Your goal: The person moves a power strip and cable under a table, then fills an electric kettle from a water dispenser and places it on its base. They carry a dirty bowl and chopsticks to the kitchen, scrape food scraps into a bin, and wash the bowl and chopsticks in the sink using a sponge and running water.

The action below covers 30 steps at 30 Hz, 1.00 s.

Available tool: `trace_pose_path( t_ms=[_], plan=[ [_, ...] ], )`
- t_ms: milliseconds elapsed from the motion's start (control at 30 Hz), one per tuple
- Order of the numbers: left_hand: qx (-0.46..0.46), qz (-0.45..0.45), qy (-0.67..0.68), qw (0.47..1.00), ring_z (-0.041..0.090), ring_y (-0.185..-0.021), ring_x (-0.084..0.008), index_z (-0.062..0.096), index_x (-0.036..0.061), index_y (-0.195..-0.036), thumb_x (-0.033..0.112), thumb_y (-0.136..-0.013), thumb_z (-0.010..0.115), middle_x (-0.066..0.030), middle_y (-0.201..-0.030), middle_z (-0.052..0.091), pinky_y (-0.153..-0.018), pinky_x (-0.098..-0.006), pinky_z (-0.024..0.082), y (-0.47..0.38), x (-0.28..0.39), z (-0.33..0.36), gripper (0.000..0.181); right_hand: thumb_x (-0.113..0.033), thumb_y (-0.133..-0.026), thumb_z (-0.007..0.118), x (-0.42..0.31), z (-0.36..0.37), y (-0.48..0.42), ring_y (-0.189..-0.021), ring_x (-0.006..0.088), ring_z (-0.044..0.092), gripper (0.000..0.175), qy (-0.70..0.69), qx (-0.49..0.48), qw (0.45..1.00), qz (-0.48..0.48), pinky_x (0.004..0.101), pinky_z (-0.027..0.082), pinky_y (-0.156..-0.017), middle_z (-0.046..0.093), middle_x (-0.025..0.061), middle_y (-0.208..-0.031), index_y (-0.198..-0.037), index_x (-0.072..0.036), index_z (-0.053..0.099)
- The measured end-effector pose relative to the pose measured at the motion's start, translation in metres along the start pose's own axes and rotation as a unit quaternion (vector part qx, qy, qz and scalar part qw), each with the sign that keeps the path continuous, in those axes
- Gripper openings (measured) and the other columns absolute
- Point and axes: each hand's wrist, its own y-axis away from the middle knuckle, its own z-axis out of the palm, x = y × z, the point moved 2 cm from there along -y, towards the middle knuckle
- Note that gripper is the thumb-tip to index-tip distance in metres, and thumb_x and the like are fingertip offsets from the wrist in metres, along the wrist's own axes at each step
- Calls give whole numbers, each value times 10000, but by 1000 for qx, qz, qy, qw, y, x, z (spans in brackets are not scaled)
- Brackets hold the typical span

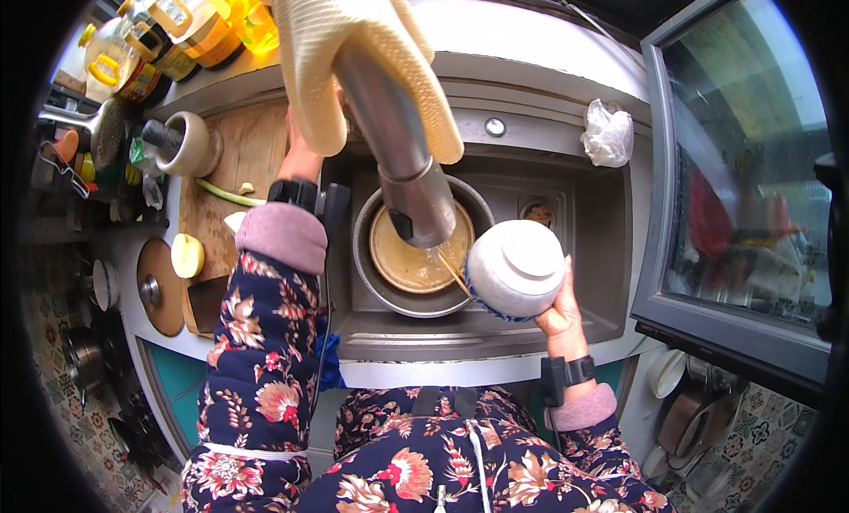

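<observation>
My right hand (562, 309) grips a white ceramic bowl (514, 267) with a blue-patterned rim, tipped so its foot faces up towards me. Chopsticks (454, 271) stick out past its rim towards the water. Below the metal faucet spout (419, 211), water falls into a yellowish round dish (404, 264), which sits inside a metal pot (371, 284) in the sink (600, 247). A cream rubber glove (305, 68) hangs over the faucet. My left hand (304, 156) reaches beside the faucet; its fingers are hidden behind that glove.
A wooden cutting board (242, 138) on the left carries a stone mortar (192, 145), a green stalk (229, 194) and a cut pale-yellow piece of produce (188, 255). A glass lid (158, 287) lies alongside. Oil bottles (199, 39) stand behind. An open window sash (647, 247) juts in at right.
</observation>
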Motion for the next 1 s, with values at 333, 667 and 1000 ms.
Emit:
trace_pose_path(
  t_ms=[333, 667, 1000],
  plan=[
    [-108, -24, -23, 994, 650, -966, -284, 564, 56, -1194, 392, -789, 689, -199, -1065, 658, -797, -387, 505, -24, -12, -10, 541, -330, -865, 700, -60, 158, 28, -1045, 168, 602, 538, 278, -196, 848, -407, 329, 482, -924, 627, 97, -1163, -1267, -12, 536],
    [-156, -31, -122, 980, 671, -920, -304, 646, 25, -1085, 422, -757, 704, -197, -991, 684, -765, -396, 518, -5, 10, -30, 519, -367, -814, 690, -91, 276, -53, -760, 257, 651, 290, 751, -12, 148, -643, 360, 511, -652, 676, 94, -849, -983, -131, 693],
    [-111, -17, -8, 994, 634, -1006, -284, 602, 45, -1154, 243, -785, 711, -160, -1088, 645, -870, -352, 490, 126, 56, -27, 433, -342, -778, 702, -105, 295, -97, -938, 279, 593, 260, 783, -17, 94, -615, 456, 423, -842, 649, 52, -958, -961, -159, 678]
  ],
)
